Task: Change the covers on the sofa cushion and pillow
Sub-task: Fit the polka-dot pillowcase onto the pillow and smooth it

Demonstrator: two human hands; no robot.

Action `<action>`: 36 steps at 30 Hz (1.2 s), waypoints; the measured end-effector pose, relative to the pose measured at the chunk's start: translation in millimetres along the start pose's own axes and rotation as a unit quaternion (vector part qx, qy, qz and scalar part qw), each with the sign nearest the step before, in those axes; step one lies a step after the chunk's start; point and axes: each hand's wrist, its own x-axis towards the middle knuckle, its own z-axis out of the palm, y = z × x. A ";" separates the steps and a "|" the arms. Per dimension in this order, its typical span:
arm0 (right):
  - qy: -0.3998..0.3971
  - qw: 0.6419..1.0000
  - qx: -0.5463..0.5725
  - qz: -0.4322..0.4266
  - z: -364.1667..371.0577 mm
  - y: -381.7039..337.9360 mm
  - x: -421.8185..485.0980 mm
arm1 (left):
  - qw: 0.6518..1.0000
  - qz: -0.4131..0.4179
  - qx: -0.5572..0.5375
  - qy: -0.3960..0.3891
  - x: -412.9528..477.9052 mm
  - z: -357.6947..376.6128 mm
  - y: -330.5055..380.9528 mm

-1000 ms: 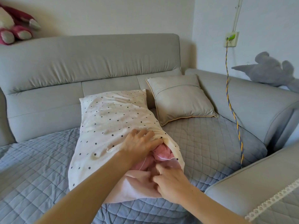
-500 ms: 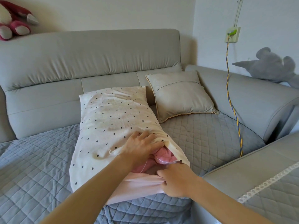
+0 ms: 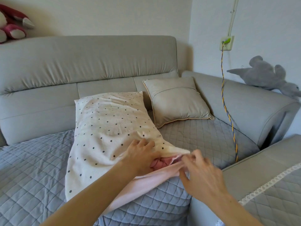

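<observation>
A long pillow in a cream cover with dark dots [image 3: 107, 128] lies on the quilted grey sofa seat [image 3: 32, 168], its open end toward me. Pink inner fabric [image 3: 160, 162] shows at that opening, and a pale pink flap [image 3: 146, 181] spreads below it. My left hand [image 3: 141, 155] rests on the cover at the opening, fingers curled into the fabric. My right hand [image 3: 197, 172] is blurred at the opening's right corner, its fingertips pinching the cover's edge. A beige square cushion [image 3: 177, 101] leans against the sofa back to the right.
The grey sofa back [image 3: 84, 66] runs along the wall, its armrest [image 3: 260, 101] at right. A grey plush toy [image 3: 263, 75] lies on the armrest, a red and white plush [image 3: 11, 26] at top left. A braided cord [image 3: 228, 111] hangs from a wall socket [image 3: 227, 43]. A lace-trimmed ottoman [image 3: 268, 185] stands at lower right.
My right hand has lifted from the pink flap to the right corner of the cover's opening. My left hand has shifted slightly up on the cover. Less pink filling shows.
</observation>
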 end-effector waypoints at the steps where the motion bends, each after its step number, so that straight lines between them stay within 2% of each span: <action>1: -0.007 1.000 -0.002 0.014 2.7 9.4 -1.8 | 1.000 0.004 0.005 -0.017 0.9 -3.2 2.8; 6: -0.015 1.000 0.020 -0.009 0.3 41.6 -9.6 | 0.993 0.016 -0.031 -0.110 18.3 -13.6 20.6; 8: 0.008 0.998 0.052 -0.026 -4.8 36.6 -10.1 | 0.992 -0.010 -0.081 -0.095 23.0 -13.5 23.4; 10: 0.042 0.989 0.142 -0.023 -10.5 24.1 -2.4 | 0.990 -0.028 -0.124 -0.064 21.7 -13.6 24.1; 13: 0.075 0.952 0.295 -0.018 -15.5 -0.7 19.7 | 0.983 -0.037 -0.180 -0.010 16.3 -17.1 13.2; 15: 0.029 0.946 0.319 -0.056 -10.8 -17.0 29.8 | 0.972 -0.062 -0.223 0.038 6.7 -23.0 -4.4; 16: -0.029 0.951 0.294 -0.091 -4.8 -24.4 32.8 | 0.969 -0.070 -0.226 0.070 -2.1 -25.3 -14.4; 18: -0.150 0.950 0.237 -0.138 7.1 -31.9 34.1 | 0.975 -0.056 -0.170 0.134 -27.4 -29.4 -33.3; 19: -0.161 0.950 0.237 -0.128 10.2 -30.8 35.0 | 0.977 -0.051 -0.146 0.148 -44.6 -31.3 -39.4; 22: -0.048 0.973 0.225 -0.013 7.7 -21.1 41.1 | 0.980 -0.066 -0.107 0.152 -98.4 -22.7 -44.2; 25: 0.011 0.992 0.101 0.069 2.0 -15.9 39.6 | 0.974 -0.108 -0.086 0.179 -149.9 -5.5 -36.1; 27: 0.012 0.994 0.049 0.093 0.3 -16.7 34.1 | 0.972 -0.123 -0.076 0.183 -179.8 1.0 -36.0; 29: -0.012 0.992 0.021 0.121 -2.1 -12.3 30.6 | 0.976 -0.148 -0.062 0.149 -207.4 7.2 -46.5; 32: -0.036 0.993 -0.001 0.112 1.8 -1.5 27.0 | 0.960 -0.239 -0.090 0.112 -241.0 20.5 -67.8; 34: -0.011 0.996 0.055 0.071 8.0 -3.6 20.4 | 0.948 -0.282 -0.117 0.091 -246.5 25.7 -67.7; 36: 0.025 0.972 0.218 0.078 6.5 -7.8 14.7 | 0.937 -0.308 -0.143 0.081 -237.3 23.1 -55.3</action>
